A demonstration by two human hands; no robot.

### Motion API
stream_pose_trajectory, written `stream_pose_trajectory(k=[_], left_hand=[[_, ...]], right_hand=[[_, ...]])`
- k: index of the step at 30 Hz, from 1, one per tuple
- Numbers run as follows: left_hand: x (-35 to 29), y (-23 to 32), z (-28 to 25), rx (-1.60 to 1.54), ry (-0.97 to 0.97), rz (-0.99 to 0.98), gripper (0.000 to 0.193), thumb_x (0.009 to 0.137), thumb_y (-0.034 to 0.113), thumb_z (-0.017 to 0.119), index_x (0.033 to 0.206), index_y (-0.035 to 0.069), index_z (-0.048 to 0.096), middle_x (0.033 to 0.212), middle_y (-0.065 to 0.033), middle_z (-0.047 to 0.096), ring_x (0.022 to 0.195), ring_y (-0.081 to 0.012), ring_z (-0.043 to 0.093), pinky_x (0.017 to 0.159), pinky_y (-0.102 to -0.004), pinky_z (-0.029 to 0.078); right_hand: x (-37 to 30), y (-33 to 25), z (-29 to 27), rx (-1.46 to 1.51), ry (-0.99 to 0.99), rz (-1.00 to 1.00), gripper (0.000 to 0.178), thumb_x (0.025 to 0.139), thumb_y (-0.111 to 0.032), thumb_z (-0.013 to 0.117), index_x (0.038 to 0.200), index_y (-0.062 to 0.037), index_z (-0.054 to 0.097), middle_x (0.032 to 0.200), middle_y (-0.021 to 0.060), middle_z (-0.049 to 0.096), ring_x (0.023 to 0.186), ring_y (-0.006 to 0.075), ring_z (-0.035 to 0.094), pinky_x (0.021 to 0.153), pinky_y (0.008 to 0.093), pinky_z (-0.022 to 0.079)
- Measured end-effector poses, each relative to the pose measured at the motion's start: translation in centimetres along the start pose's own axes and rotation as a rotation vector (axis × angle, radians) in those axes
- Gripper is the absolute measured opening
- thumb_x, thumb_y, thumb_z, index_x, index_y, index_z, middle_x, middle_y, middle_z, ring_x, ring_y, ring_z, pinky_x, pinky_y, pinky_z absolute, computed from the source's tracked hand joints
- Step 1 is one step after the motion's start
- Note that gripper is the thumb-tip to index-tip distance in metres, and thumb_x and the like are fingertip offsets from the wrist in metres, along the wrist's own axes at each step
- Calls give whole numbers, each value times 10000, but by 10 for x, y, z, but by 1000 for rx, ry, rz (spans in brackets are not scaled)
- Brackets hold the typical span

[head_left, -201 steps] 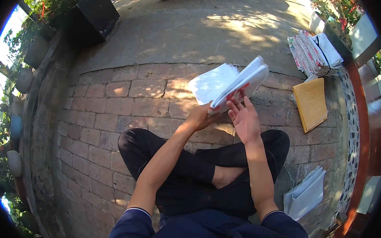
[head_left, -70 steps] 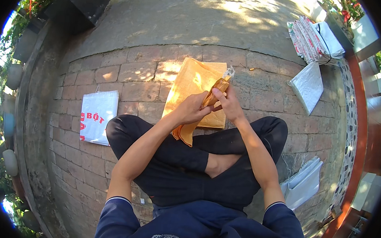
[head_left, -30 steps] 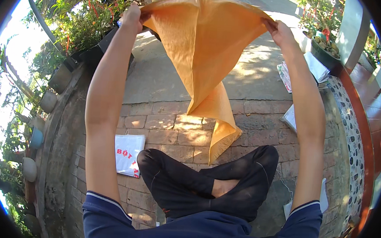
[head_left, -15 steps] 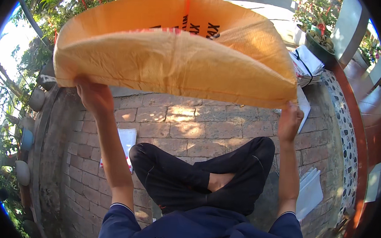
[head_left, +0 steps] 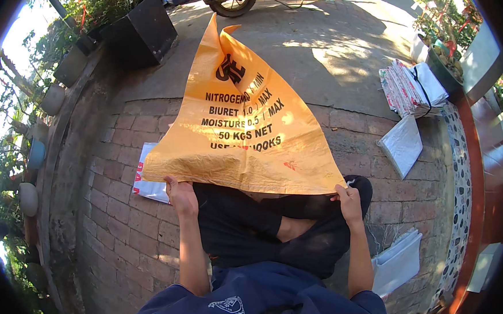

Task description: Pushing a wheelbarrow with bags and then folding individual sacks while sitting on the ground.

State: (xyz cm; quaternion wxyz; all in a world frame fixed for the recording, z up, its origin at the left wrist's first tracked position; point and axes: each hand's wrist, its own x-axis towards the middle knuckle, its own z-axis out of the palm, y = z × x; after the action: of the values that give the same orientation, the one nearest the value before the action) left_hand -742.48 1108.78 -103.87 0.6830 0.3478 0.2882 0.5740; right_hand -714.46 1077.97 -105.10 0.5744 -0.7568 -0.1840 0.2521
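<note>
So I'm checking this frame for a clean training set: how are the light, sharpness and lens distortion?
Head view: strong fisheye, brick courses bowing toward a black rim; hard sun patches on the paving beyond, the seated person in open shade; the orange sack is sharp and evenly lit, slightly glowing; left hand and right hand gripping its lower edge show no motion blur.

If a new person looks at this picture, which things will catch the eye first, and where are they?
The big orange woven sack with dark print fills the middle, spread out above the crossed legs; the left hand and the right hand each grip a near corner. At the upper right a bundled stack of sacks lies on the brick paving, with a single white sack just below it. A black planter box stands at the upper left.
</note>
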Motion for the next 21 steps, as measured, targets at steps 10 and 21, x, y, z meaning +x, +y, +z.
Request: stream_pose_trajectory(k=[10,21], left_hand=[[-16,69,34,262,205,227,499,960,332,373,1231,-85,417,1197,-179,488,1020,-250,551,850,-344,466],[-28,80,59,172,271,356,598,941,398,388,1290,-86,346,1298,-200,400,1164,-286,444,985,-410,366]], right_hand=[[-32,-37,-44,-383,-630,-1,292,882,-216,513,815,0,697,708,108,672,657,133,620,629,271,464],[-102,-18,64,-517,-1151,-110,346,861,-276,503,750,23,637,695,173,620,629,295,603,606,392,458]])
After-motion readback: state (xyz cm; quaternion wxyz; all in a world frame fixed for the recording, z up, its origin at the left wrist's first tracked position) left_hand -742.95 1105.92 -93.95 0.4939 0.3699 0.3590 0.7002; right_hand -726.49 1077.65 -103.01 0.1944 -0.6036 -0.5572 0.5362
